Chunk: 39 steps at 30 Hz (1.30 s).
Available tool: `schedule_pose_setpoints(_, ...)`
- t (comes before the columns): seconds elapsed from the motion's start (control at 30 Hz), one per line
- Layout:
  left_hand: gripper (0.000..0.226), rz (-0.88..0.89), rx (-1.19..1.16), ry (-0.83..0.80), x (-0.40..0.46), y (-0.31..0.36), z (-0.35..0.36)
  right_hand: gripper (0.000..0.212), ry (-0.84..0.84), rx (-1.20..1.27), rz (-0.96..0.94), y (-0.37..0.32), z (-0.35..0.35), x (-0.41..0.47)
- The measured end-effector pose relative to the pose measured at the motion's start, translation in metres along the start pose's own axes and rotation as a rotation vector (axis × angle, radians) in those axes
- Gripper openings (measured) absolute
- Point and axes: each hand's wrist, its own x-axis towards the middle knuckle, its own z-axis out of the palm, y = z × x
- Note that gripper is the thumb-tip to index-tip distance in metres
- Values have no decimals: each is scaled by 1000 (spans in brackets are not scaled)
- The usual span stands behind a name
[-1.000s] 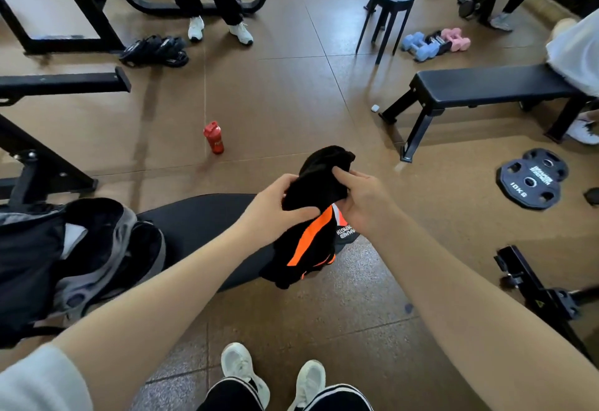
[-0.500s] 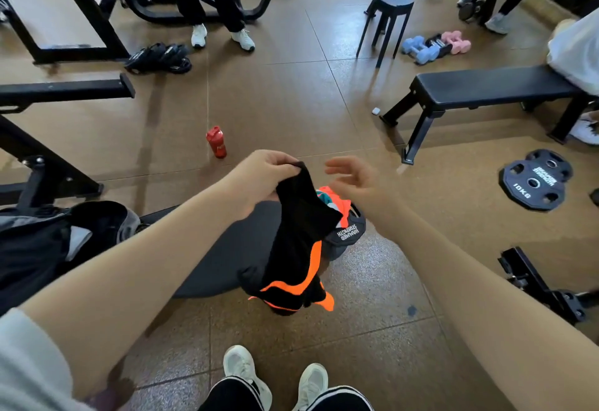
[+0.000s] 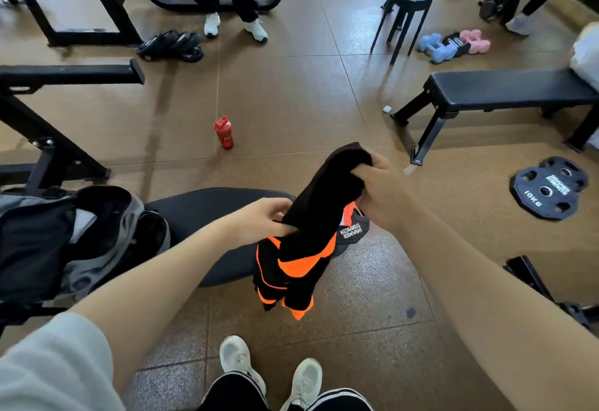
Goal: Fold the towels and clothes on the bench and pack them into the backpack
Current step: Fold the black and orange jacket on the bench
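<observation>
A black garment with orange stripes (image 3: 308, 235) hangs in the air above the end of the black padded bench (image 3: 207, 213). My right hand (image 3: 382, 193) grips its bunched top edge from the right. My left hand (image 3: 259, 222) pinches the cloth lower down, at its left side. The open black and grey backpack (image 3: 64, 242) sits on the bench's left part, with something white showing inside. The garment's lower end dangles in front of the bench end and hides part of it.
A red bottle (image 3: 224, 132) stands on the floor beyond the bench. To the right are another black bench (image 3: 505, 90), a 10 kg weight plate (image 3: 547, 188) and a black stool (image 3: 409, 12). Blue and pink dumbbells (image 3: 453, 45) lie behind. A person's legs stand at the back. My white shoes are below.
My right hand, open half a second ago, now grips the garment's top. My left hand let go of the top and slid down to pinch the cloth's left side.
</observation>
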Motion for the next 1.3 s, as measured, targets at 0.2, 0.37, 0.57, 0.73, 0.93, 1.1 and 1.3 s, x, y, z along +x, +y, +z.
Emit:
schedule_pose_setpoints(0.2, 22, 61, -190, 238, 3, 9, -2, 28, 163, 72, 38, -1, -30, -2)
schedule_pose_setpoints(0.37, 21, 104, -321, 393, 10, 54, -2, 48, 139, -437, 63, 0, -38, -9)
schedule_pose_setpoints(0.57, 19, 130, -274, 353, 12, 95, 4, 78, -124, -1114, -280, -11, 7, -5)
schedule_pose_setpoints(0.73, 5, 250, -366, 309, 6, 77, -11, 14, 6, -872, -221, -15, 9, -3)
schedule_pose_setpoints(0.93, 30, 139, -101, 120, 22, 3, 2, 16, -101, 13, 23, -36, 5, -13)
schedule_pose_setpoints(1.1, 14, 171, 221, 62, 32, -7, -22, 17, 46, 95, 40, -40, -10, -5)
schedule_pose_setpoints(1.3, 7, 155, 283, 229, 10, -20, -64, 22, 465, -294, 144, 15, -39, 19)
